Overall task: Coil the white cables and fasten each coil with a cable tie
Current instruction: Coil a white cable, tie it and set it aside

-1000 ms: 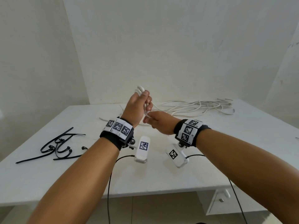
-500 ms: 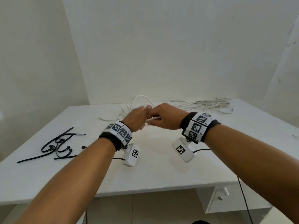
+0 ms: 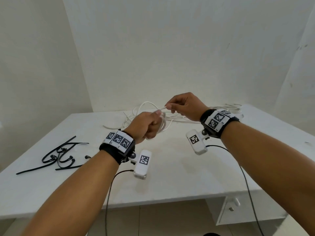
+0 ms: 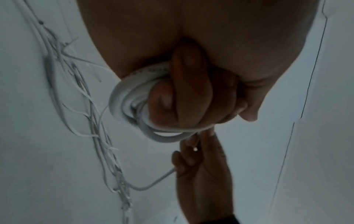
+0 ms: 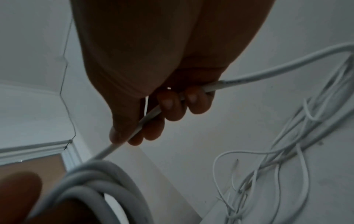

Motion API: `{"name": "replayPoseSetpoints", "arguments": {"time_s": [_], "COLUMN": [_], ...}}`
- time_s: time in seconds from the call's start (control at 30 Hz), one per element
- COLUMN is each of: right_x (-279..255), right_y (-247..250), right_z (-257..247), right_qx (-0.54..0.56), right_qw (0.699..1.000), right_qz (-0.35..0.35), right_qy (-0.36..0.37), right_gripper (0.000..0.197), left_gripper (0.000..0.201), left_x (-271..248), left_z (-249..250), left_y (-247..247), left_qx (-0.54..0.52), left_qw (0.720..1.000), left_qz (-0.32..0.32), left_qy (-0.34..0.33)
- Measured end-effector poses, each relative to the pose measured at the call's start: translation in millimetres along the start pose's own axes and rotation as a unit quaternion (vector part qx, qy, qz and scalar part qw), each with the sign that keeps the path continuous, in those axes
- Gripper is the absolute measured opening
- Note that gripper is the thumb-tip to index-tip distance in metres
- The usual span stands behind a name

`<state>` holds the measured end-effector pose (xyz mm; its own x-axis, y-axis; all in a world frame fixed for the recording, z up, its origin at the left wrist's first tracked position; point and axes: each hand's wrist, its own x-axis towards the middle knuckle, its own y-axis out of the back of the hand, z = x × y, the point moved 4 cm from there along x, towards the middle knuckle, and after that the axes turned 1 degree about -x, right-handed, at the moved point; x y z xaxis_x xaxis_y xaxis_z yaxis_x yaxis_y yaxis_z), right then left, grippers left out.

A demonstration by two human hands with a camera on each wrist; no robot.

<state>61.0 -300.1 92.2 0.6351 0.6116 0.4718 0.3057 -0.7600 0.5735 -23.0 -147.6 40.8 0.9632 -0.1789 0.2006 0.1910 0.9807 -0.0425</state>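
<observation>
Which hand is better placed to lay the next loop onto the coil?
Right. The right hand pinches the free run of white cable just above the coil, while the left hand is occupied gripping that coil, so it probably just holds.

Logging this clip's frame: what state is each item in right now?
Coil: partly wound, gripped in left hand.
White cable: pinched by right hand, feeding to coil.
Loose cables: uncoiled on table.
Cable ties: unused, lying on table.
</observation>
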Motion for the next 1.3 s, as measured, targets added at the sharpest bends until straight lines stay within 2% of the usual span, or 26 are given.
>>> {"name": "replayPoseSetpoints", "arguments": {"time_s": [0.13,0.27,0.4,0.47,0.53,0.6,0.67,0.8,0.87,1.03,1.17,1.23,1.3], "right_x": [0,-6,-16,-18,-19,-20,-22,-24,-26,-25,-25,-23,-19], "right_y": [-13,-30,-52,-61,-68,-75,-82,-87,-86,-72,-63,-54,-41], "right_z": [6,12,13,11,9,7,5,2,-1,-9,-16,-19,-21], "right_qx": [0.068,0.094,0.016,-0.027,-0.062,-0.103,-0.148,-0.204,-0.230,-0.260,-0.277,-0.249,-0.213], "right_qw": [0.998,0.995,1.000,0.999,0.998,0.993,0.985,0.975,0.968,0.960,0.954,0.962,0.972], "right_qz": [0.017,0.011,-0.014,-0.018,-0.029,-0.056,-0.083,-0.091,-0.095,-0.092,-0.100,-0.090,-0.076], "right_qy": [-0.006,-0.006,-0.020,-0.023,-0.017,-0.020,-0.018,0.011,0.032,0.045,0.059,0.062,0.068], "right_gripper": [0.020,0.037,0.040,0.043,0.039,0.028,0.021,0.025,0.026,0.020,0.015,0.013,0.015], "left_gripper": [0.066,0.059,0.057,0.055,0.050,0.044,0.039,0.027,0.031,0.049,0.045,0.044,0.047], "left_x": [-1,0,5,10,15,18,20,22,23,22,20,17,15], "left_z": [15,26,41,44,44,43,43,38,32,14,2,-2,-10], "left_y": [-4,-1,-1,0,1,3,5,13,20,38,32,28,26], "left_qx": [-0.142,-0.159,-0.155,-0.149,-0.134,-0.077,0.023,0.177,0.247,0.455,0.521,0.502,0.383], "left_qw": [0.990,0.986,0.980,0.976,0.976,0.979,0.976,0.952,0.935,0.864,0.843,0.860,0.920], "left_qz": [0.013,0.038,0.087,0.115,0.127,0.141,0.166,0.179,0.183,0.186,0.134,0.084,0.061], "left_qy": [0.015,-0.026,-0.090,-0.106,-0.115,-0.127,-0.139,-0.172,-0.177,-0.111,-0.018,0.023,0.062]}}
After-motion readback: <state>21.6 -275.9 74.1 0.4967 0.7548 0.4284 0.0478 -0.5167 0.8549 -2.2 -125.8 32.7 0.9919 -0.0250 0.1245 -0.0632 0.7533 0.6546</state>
